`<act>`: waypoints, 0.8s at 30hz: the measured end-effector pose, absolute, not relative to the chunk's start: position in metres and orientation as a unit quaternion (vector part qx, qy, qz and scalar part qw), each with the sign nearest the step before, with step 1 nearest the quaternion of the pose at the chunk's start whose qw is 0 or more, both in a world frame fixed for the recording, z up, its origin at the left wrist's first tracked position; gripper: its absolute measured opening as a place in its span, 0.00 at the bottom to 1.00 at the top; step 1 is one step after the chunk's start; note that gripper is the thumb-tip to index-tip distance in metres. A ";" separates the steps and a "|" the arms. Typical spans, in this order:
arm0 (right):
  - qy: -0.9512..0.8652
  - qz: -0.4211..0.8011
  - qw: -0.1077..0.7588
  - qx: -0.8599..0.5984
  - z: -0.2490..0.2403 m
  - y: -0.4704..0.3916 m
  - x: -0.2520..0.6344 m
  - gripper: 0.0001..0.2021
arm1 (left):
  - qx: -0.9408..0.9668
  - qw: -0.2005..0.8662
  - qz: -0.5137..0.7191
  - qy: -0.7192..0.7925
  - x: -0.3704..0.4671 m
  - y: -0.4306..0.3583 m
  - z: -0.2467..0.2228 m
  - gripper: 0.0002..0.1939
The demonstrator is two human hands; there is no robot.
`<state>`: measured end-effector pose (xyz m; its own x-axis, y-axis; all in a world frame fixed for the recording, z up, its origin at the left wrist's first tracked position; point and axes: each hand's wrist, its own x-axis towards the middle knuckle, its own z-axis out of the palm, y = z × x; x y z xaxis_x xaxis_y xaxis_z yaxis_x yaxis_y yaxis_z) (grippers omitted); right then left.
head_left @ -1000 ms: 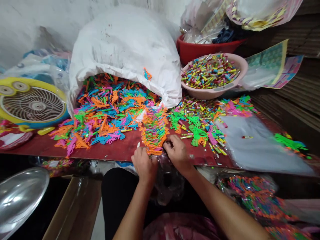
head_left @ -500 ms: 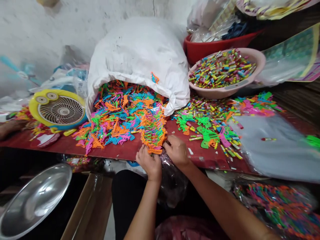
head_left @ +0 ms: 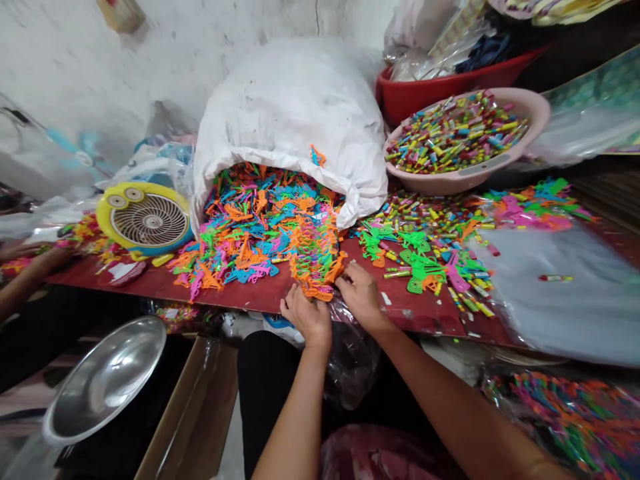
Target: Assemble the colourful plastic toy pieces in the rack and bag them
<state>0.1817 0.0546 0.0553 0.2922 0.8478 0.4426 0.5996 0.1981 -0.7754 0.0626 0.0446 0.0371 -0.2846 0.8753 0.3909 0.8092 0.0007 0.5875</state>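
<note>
A clear plastic bag (head_left: 353,360) hangs over the table's front edge between my knees. At its upper end lie neat rows of small plastic toys (head_left: 315,250), mostly orange and green; whether the film covers all of them I cannot tell. My left hand (head_left: 307,315) is closed at the near left corner of the rows, pinching what looks like the bag's edge. Across from it, my right hand (head_left: 361,295) has its fingers curled at the right side, also on the film. Fingertips of both hands are partly hidden. Loose toys (head_left: 240,247) spill from a white sack (head_left: 290,107) behind.
A pink basin (head_left: 465,175) of small colourful tubes stands back right, before a red tub (head_left: 450,87). Clear bags (head_left: 560,300) lie right. A yellow fan (head_left: 145,223) sits left, near a co-worker's hand (head_left: 53,260). A metal bowl (head_left: 107,380) is below, beside a cardboard box (head_left: 195,400).
The view has turned left, so the scene sits further right and more of the co-worker's arm shows. My hands stay at the near end of the toy rows, with slight finger shifts.
</note>
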 end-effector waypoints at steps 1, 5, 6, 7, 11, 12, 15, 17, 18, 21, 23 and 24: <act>-0.565 0.142 0.515 -0.628 0.055 0.055 0.182 0.11 | 0.597 0.042 0.379 0.706 0.063 0.045 0.037 0.16; -0.583 0.105 0.512 -0.621 0.055 0.052 0.182 0.11 | 0.589 0.038 0.384 0.710 0.064 0.045 0.037 0.16; -0.602 0.082 0.506 -0.612 0.056 0.051 0.181 0.11 | 0.588 0.038 0.385 0.711 0.064 0.046 0.037 0.16; -0.617 0.067 0.500 -0.604 0.056 0.050 0.181 0.10 | 0.588 0.038 0.384 0.711 0.064 0.046 0.037 0.16; -0.584 0.110 0.525 -0.609 0.053 0.053 0.182 0.11 | 0.591 0.034 0.382 0.709 0.065 0.046 0.038 0.16; -0.566 0.133 0.536 -0.612 0.052 0.055 0.182 0.12 | 0.591 0.032 0.381 0.710 0.065 0.046 0.039 0.17; -0.536 0.179 0.555 -0.610 0.049 0.058 0.183 0.11 | 0.591 0.032 0.376 0.713 0.066 0.046 0.040 0.17; -0.533 0.179 0.561 -0.608 0.050 0.057 0.183 0.10 | 0.591 0.035 0.374 0.714 0.066 0.046 0.040 0.17; -0.541 0.166 0.559 -0.606 0.051 0.055 0.183 0.10 | 0.590 0.036 0.375 0.714 0.066 0.046 0.040 0.17; -0.591 0.100 0.538 -0.593 0.056 0.050 0.181 0.09 | 0.587 0.042 0.380 0.714 0.065 0.046 0.040 0.16; -0.596 0.094 0.533 -0.593 0.057 0.049 0.180 0.08 | 0.587 0.042 0.381 0.714 0.065 0.046 0.040 0.16; -0.580 0.114 0.539 -0.600 0.056 0.050 0.180 0.08 | 0.588 0.041 0.379 0.713 0.065 0.047 0.040 0.16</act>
<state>0.1804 0.0504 0.0564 0.3012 0.8194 0.4878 0.5730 0.2534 -0.7794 0.0652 0.0466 0.0399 -0.3056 0.8698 0.3874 0.8075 0.0211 0.5895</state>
